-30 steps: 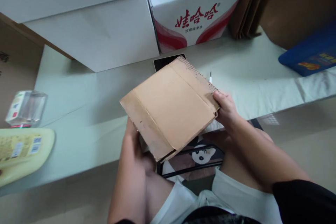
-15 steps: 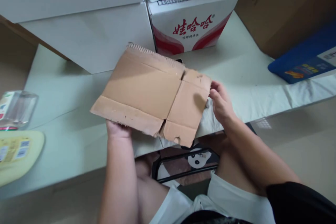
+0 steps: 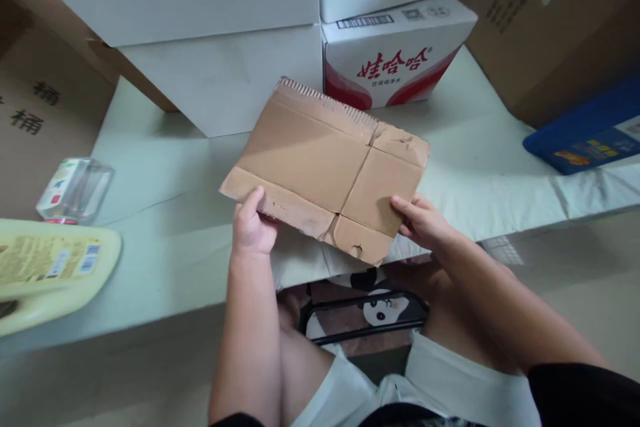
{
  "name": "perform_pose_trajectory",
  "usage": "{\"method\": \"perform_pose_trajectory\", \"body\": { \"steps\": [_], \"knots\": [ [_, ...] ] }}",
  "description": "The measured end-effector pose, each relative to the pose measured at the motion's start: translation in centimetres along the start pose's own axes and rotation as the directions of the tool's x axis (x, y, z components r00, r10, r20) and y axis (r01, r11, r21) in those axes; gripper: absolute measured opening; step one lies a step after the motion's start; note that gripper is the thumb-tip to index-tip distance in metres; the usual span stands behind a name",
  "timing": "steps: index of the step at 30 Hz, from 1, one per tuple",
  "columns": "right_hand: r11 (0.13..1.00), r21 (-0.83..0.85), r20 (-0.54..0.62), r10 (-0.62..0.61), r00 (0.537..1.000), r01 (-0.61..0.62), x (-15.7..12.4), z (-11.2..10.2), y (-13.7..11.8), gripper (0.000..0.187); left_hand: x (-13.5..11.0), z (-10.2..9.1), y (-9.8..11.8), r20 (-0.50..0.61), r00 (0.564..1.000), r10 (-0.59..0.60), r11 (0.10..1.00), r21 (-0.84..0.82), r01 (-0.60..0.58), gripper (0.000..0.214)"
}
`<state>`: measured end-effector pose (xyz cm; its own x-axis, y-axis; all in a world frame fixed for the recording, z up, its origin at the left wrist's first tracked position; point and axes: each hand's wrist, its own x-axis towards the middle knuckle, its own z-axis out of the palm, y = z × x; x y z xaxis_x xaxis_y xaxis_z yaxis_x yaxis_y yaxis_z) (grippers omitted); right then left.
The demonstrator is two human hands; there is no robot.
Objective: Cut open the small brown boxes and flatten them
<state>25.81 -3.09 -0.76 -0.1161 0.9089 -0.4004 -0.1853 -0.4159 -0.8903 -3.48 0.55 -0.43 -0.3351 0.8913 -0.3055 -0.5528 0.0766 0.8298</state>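
A creased brown piece of cardboard [image 3: 313, 160], torn along its far edge, is held tilted above the light green covered table. My left hand [image 3: 254, 225] grips its near left edge, thumb on top and the other fingers hidden underneath. At the right edge my right hand [image 3: 420, 219] pinches it, with the thumb on the upper face and fingers below. Fold lines cross the sheet, and one near flap has a small torn notch.
White boxes [image 3: 225, 73] are stacked at the back, beside a red-and-white carton [image 3: 400, 70]. A yellow jug [image 3: 60, 273] and a clear plastic container [image 3: 77, 190] are at left. At right are a blue package [image 3: 585, 140] and a large brown box [image 3: 540, 40]. The table's front edge [image 3: 300, 277] is before my knees.
My left thumb has come up over the cardboard's near edge, and my right thumb now lies on its face. The cardboard has turned slightly. The whole view has shifted left.
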Motion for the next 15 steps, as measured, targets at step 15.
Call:
{"method": "perform_pose_trajectory", "body": {
  "steps": [15],
  "knots": [
    [0.793, -0.608, -0.752, -0.587, 0.301, 0.029, -1.9, -15.1, -7.1, 0.024, -0.3, -0.1, 1.3, 0.078, 0.975, -0.209, 0.977, -0.033, 0.212, 0.015]
  ]
}}
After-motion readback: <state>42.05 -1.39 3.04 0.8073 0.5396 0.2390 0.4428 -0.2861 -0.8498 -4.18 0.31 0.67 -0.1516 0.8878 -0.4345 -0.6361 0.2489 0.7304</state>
